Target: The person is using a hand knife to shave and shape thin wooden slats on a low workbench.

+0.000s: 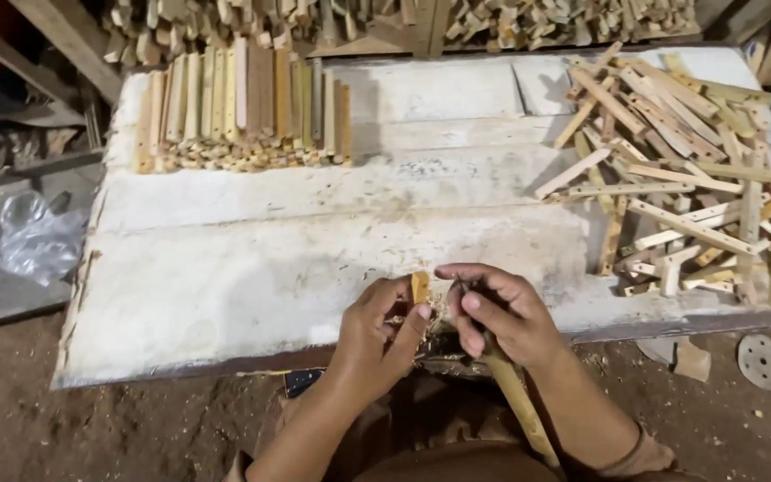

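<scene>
At the near edge of a whitewashed plank surface, the left hand pinches a small wooden piece upright, while the right hand closes its grip around a wooden-handled tool against it.

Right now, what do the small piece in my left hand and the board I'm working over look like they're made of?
The small piece in the left hand looks like bare, unfinished wood: pale yellow-tan, matte. The work board seems to be wooden planks under a worn, chalky white coating, seams showing between them.
</scene>
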